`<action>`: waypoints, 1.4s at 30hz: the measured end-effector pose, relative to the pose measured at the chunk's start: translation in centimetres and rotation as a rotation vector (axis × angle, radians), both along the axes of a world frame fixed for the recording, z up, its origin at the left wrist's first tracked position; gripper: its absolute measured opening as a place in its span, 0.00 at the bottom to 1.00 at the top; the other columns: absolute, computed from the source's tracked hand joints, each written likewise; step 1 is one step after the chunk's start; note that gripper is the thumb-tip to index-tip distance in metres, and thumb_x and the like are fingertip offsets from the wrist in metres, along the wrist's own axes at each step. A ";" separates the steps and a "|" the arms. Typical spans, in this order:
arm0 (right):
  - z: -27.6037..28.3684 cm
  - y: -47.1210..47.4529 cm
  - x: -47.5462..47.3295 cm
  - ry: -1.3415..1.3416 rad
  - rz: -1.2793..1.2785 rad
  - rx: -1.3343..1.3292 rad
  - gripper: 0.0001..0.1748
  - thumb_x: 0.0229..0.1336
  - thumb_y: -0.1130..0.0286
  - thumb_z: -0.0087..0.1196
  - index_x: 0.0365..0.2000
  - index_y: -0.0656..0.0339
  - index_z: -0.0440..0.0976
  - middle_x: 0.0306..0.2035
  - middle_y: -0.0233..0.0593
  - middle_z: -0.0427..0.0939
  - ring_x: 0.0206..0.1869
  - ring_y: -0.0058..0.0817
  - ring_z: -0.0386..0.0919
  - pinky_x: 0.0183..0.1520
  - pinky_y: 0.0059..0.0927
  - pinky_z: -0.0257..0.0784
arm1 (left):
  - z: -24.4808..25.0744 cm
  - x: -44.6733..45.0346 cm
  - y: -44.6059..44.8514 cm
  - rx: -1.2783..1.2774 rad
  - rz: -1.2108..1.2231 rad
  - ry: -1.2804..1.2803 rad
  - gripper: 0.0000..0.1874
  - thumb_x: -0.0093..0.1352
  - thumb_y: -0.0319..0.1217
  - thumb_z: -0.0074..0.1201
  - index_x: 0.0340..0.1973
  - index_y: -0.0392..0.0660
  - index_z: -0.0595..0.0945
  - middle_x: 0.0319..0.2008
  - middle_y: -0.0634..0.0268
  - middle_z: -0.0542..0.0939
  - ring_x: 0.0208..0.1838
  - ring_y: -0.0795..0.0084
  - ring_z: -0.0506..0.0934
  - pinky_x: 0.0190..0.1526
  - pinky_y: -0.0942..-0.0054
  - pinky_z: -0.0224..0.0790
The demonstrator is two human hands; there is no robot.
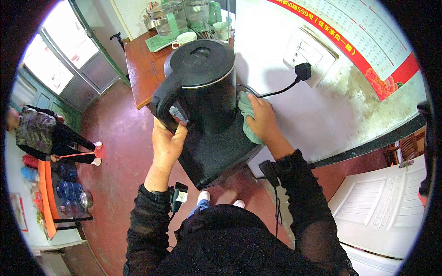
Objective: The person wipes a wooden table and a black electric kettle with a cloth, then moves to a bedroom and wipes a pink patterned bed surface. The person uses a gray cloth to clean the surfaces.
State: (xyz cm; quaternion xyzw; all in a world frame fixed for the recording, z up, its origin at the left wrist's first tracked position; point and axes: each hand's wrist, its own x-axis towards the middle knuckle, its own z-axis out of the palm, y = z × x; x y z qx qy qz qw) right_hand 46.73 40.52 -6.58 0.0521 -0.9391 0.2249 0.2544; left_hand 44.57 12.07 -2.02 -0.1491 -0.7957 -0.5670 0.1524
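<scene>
A black electric kettle point(211, 100) with a round lid and a large side handle stands on a black flat-topped surface point(221, 155). My left hand point(169, 143) is closed around the lower part of the kettle's handle, the thumb nearest me. In my right hand point(263, 120) is a pale green cloth point(246, 103), pressed close to the kettle's right side above the black surface. From behind the kettle a black cord runs to a plug point(303, 71) in the wall socket point(307, 55). The kettle's base is hidden.
A wooden table point(146, 74) behind holds glass jugs point(168, 21), a white cup point(184, 38) and a green box point(160, 42). At left stands a person point(41, 129) holding a red fly swatter point(100, 151). Several blue water bottles point(70, 189) and a white door point(376, 203) flank the room.
</scene>
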 end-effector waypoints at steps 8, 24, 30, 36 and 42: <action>1.3 -2.0 -4.1 -0.479 -0.071 0.310 0.25 0.51 0.68 0.51 0.52 0.58 0.73 0.55 0.36 0.74 0.57 0.40 0.70 0.54 0.48 0.66 | 0.5 0.4 0.2 -0.013 0.029 -0.009 0.13 0.61 0.26 0.57 0.40 0.42 0.72 0.29 0.60 0.78 0.34 0.66 0.78 0.40 0.67 0.71; 3.5 -0.5 3.1 -0.547 0.100 0.562 0.13 0.44 0.68 0.53 0.33 0.62 0.78 0.32 0.41 0.81 0.40 0.43 0.76 0.41 0.45 0.72 | 0.3 0.1 0.2 -0.062 0.044 0.072 0.14 0.61 0.26 0.56 0.41 0.42 0.73 0.31 0.60 0.79 0.38 0.64 0.79 0.44 0.67 0.71; 2.7 -1.5 -0.3 -0.086 -0.068 0.406 0.14 0.50 0.72 0.50 0.38 0.65 0.78 0.42 0.40 0.78 0.43 0.43 0.74 0.43 0.45 0.71 | 0.5 0.3 0.5 -0.022 0.042 0.023 0.17 0.61 0.26 0.56 0.45 0.42 0.72 0.35 0.57 0.80 0.42 0.63 0.79 0.46 0.67 0.70; -0.3 -2.8 -2.4 -0.207 -0.153 0.499 0.20 0.47 0.71 0.53 0.43 0.64 0.77 0.49 0.36 0.77 0.47 0.40 0.72 0.50 0.46 0.67 | 0.6 0.1 0.1 -0.078 0.020 0.121 0.18 0.62 0.27 0.57 0.47 0.41 0.72 0.36 0.58 0.80 0.42 0.65 0.79 0.47 0.68 0.70; 0.7 -3.1 1.1 -0.250 -0.037 0.573 0.15 0.44 0.71 0.54 0.36 0.62 0.79 0.49 0.36 0.77 0.44 0.41 0.73 0.43 0.43 0.70 | 0.6 0.4 0.2 -0.033 0.039 -0.041 0.16 0.62 0.27 0.56 0.44 0.42 0.72 0.33 0.60 0.80 0.38 0.66 0.79 0.44 0.67 0.71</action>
